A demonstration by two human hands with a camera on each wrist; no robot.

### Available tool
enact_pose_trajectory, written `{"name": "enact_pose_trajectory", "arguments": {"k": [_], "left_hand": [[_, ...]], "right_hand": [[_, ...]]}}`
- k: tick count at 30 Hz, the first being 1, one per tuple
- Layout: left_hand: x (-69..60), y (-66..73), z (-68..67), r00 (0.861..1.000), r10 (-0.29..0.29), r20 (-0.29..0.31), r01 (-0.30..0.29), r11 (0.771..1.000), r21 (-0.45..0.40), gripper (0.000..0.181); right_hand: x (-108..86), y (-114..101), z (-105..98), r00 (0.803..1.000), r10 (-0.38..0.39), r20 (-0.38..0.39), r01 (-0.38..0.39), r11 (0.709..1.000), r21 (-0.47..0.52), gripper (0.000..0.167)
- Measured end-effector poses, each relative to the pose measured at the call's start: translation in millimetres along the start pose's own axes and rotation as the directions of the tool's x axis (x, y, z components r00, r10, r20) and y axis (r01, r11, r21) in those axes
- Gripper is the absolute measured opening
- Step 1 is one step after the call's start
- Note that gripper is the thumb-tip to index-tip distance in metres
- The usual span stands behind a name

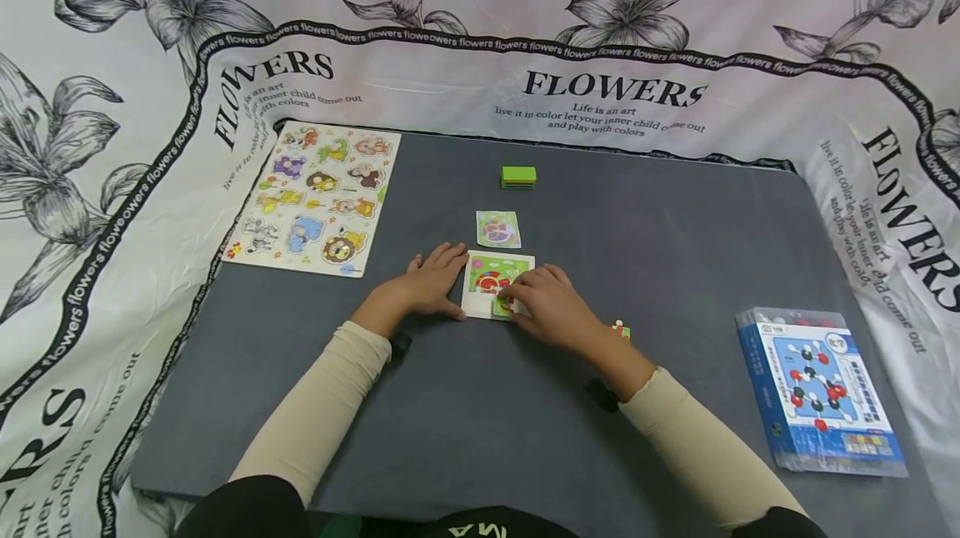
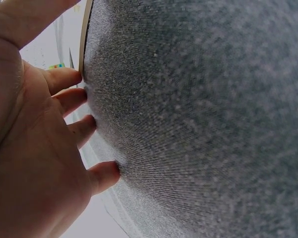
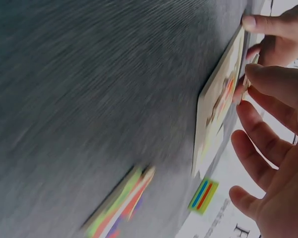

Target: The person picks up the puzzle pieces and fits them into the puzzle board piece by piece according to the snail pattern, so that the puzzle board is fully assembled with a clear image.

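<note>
A square puzzle board (image 1: 480, 263) with a green and red picture lies at the middle of the grey table. My right hand (image 1: 551, 309) pinches a small green piece (image 1: 501, 306) between thumb and index finger over the board's lower right part; in the right wrist view the right hand (image 3: 275, 134) holds it by its edge, just above the board (image 3: 203, 119). With fingers spread, my left hand (image 1: 427, 284) rests at the board's left edge, thumb near the lower corner. In the left wrist view the left hand's (image 2: 49, 134) fingertips touch the table.
Beyond the board lie a picture card (image 1: 498, 230) and a green stack (image 1: 518, 177). An animal sticker sheet (image 1: 315, 198) lies at the back left, a blue boxed set (image 1: 825, 392) at the right. Small colourful pieces (image 3: 121, 206) lie by the right forearm.
</note>
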State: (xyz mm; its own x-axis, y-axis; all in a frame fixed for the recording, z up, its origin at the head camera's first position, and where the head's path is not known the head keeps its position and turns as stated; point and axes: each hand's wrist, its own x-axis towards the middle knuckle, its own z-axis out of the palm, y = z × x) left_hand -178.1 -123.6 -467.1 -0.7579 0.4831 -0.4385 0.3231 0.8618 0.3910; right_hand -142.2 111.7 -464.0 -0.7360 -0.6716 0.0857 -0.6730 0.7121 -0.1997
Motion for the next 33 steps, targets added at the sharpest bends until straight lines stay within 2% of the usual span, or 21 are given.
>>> {"name": "enact_pose_trajectory", "arguments": {"k": [5, 11, 18, 23, 33], "left_hand": [[0.9, 0.3, 0.5, 1.0, -0.004, 0.001, 0.004, 1.0, 0.005, 0.102], [1.8, -0.7, 1.7, 1.0, -0.008, -0.001, 0.008, 1.0, -0.007, 0.102], [1.7, -2.4, 2.0, 1.0, -0.011, 0.008, 0.011, 1.0, 0.005, 0.102], [2.0, -2.2, 1.8, 1.0, -0.004, 0.01, 0.004, 1.0, 0.013, 0.102], [1.2, -1.3, 0.6, 1.0, -0.002, -0.004, 0.002, 1.0, 0.003, 0.102]], "right_hand": [[14.7, -7, 6, 1.0, -0.021, 0.0, 0.021, 1.0, -0.01, 0.022], [23.4, -10, 11, 1.0, -0.027, 0.011, 0.027, 1.0, -0.008, 0.02], [29.8, -12, 15, 0.999, -0.047, -0.016, 0.047, 0.999, 0.004, 0.018], [31.6, -13, 19, 0.998, -0.057, 0.0, 0.057, 0.998, -0.014, 0.016], [32.1, -14, 21, 0.998, -0.068, -0.017, 0.068, 0.998, -0.003, 0.016]]}}
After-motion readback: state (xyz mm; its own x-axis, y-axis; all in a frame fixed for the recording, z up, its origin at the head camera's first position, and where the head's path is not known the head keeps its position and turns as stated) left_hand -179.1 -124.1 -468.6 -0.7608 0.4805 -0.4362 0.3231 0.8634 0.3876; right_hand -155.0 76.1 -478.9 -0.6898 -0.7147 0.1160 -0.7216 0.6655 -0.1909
